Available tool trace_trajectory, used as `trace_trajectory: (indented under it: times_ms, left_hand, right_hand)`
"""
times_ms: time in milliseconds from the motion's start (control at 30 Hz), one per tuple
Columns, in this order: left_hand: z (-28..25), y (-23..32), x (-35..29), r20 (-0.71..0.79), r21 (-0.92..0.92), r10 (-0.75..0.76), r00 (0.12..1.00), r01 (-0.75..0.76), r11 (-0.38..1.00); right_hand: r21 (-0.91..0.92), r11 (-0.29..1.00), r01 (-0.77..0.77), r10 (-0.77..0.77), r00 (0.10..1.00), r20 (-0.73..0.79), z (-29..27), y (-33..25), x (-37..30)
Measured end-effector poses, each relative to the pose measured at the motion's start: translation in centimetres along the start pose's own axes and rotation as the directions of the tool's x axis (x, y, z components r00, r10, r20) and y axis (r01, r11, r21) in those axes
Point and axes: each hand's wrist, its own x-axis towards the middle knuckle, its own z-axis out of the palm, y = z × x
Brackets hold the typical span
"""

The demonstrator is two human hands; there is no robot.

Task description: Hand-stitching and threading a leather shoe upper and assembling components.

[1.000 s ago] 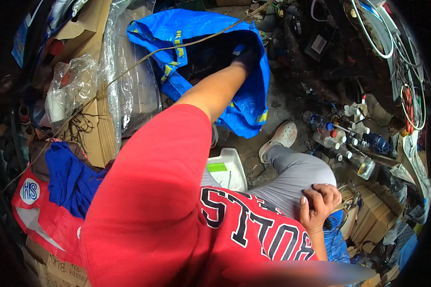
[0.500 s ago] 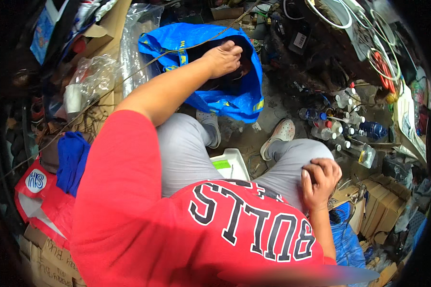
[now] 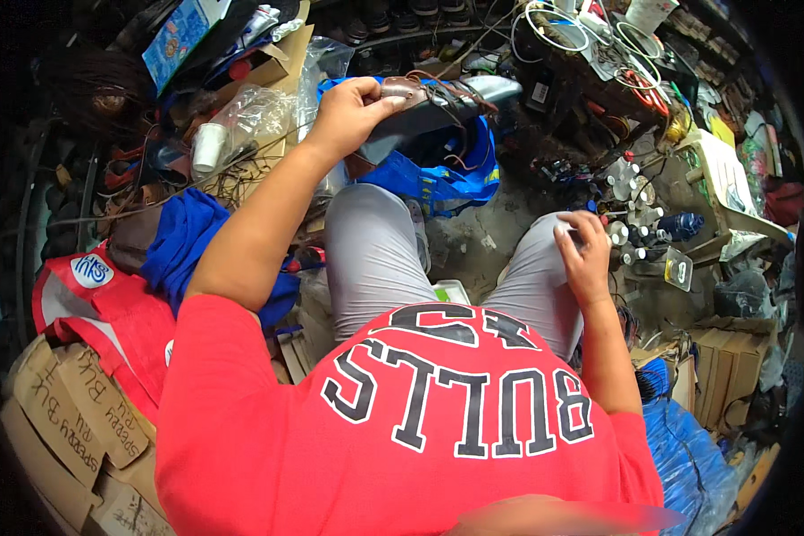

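My left hand (image 3: 353, 112) is closed on the brown end of a shoe (image 3: 404, 118), which has a dark side, loose brown laces and a paler far end. The shoe is raised above a blue bag (image 3: 433, 183) standing on the floor beyond my knees. Part of the bag's mouth is hidden behind the shoe and my hand. My right hand (image 3: 586, 255) rests on my right knee, fingers loosely bent and apart, with nothing held in it.
Several small bottles (image 3: 643, 214) crowd the floor right of my knee. A white cup (image 3: 209, 147) and clear plastic lie to the left, near a blue cloth (image 3: 188, 237). Cardboard (image 3: 80, 411) sits at the lower left, and a white chair (image 3: 732, 179) at the right.
My left hand has come up and left from the bag's mouth, and a shoe is now in it. My right hand stays on the knee, its fingers slightly more spread.
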Motion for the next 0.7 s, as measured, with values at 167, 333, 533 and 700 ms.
trace_trajectory:
  times_ms: [167,333,533,700]
  left_hand:
    - [0.7,2.4,-3.9,0.001,-0.56,-0.096,0.995,0.08,0.825]
    - [3.2,4.8,-6.3,-0.031,-0.583,-0.072,0.997,0.04,0.812]
    - [5.4,7.1,-7.9,-0.039,-0.439,-0.016,0.999,-0.002,0.898]
    - [6.0,8.4,-8.5,-0.105,-0.258,0.112,0.988,-0.136,0.956]
  right_hand:
    - [0.222,0.959,0.175,-0.133,0.973,-0.19,-0.1,-3.8,2.6]
    - [-0.164,0.823,0.543,-0.567,0.777,-0.272,-1.3,-8.1,5.4]
    - [-0.331,0.776,0.537,-0.605,0.781,-0.154,-0.3,-9.8,6.7]
    - [-0.2,0.83,0.521,-0.555,0.809,-0.196,0.9,-8.4,5.8]
